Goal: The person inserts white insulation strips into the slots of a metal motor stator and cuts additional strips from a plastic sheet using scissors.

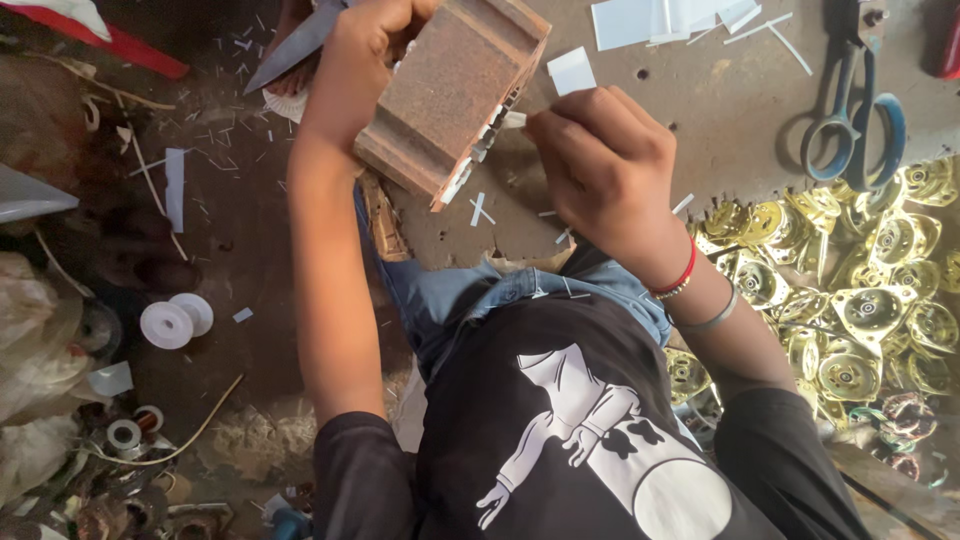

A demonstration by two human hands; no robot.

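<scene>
Rust-brown slotted metal block (455, 95), likely heavy and stiff, sits gripped in the left hand (365, 50); right hand (600, 165) pinches a flimsy white paper strip (513, 119) at its slots.

One head-worn camera looks steeply down, close over the lap

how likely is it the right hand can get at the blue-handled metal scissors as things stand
Probably yes: the blue-handled metal scissors lie uncovered beyond the right hand, nothing between. But its fingers pinch a white strip against the rusty brown metal block.
</scene>
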